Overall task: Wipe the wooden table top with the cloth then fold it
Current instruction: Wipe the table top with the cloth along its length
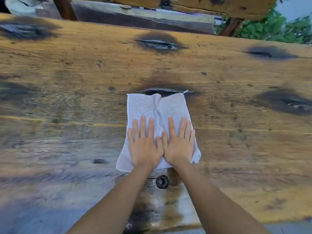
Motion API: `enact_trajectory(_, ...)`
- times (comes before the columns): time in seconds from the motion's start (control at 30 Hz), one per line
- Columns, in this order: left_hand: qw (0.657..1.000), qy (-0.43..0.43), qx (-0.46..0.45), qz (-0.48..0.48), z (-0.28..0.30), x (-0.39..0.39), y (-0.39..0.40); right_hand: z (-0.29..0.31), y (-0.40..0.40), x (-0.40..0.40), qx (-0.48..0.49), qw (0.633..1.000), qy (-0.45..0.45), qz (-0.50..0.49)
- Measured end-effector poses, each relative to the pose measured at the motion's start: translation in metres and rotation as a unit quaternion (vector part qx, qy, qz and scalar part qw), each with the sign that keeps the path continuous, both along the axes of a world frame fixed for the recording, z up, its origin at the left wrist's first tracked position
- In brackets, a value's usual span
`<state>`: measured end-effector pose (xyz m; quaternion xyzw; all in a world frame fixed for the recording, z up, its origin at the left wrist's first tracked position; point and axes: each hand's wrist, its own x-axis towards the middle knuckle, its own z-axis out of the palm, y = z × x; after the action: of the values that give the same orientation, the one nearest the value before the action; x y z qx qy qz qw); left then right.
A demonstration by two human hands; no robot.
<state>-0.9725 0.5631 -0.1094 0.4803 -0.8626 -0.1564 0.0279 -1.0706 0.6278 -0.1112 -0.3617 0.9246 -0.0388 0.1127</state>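
Left hand (145,146) and right hand (179,144) lying flat, fingers spread, thumbs touching, pressing a nubbly white terry cloth (157,107), knotty scorched plank table top (84,68) stretching beyond the fingertips

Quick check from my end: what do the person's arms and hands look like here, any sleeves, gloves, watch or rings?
Both forearms are bare up to the frame edge, with no sleeve showing. The left hand and right hand wear no gloves. No watch, bracelet or ring is visible on either wrist or any finger. Fingernails look short and unpainted.
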Motion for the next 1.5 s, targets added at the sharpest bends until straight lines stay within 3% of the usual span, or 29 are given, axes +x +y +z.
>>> enact_trajectory(0.4, 0.998, -0.015, 0.032, -0.044, 0.014, 0.097, 0.147, 0.020, 0.152, 0.108, -0.013, 0.997, -0.014, -0.073)
enact_trajectory(0.7, 0.996, -0.047, 0.055, -0.054, 0.036, 0.111, 0.171, 0.037, 0.180, 0.139, -0.025, 0.982, -0.021, -0.183)
enact_trajectory(0.83, 0.998, -0.002, 0.048, -0.044, 0.049, 0.102, 0.143, 0.045, 0.154, 0.117, -0.071, 0.974, -0.021, -0.214)
enact_trajectory(0.93, 0.994, 0.045, 0.058, -0.076, 0.051, 0.083, 0.118, 0.042, 0.134, 0.090, -0.080, 0.991, -0.032, -0.105)
enact_trajectory(1.03, 0.993, 0.024, 0.083, -0.080, 0.039, 0.064, 0.108, 0.025, 0.138, 0.073, -0.063, 0.990, -0.069, -0.104)
enact_trajectory(1.2, 0.998, -0.001, 0.040, -0.046, 0.018, 0.037, 0.108, 0.019, 0.130, 0.045, -0.088, 0.982, -0.021, -0.166)
enact_trajectory(1.5, 0.997, -0.004, -0.014, -0.080, -0.004, -0.054, 0.054, 0.005, 0.072, -0.037, -0.067, 0.984, 0.015, -0.162)
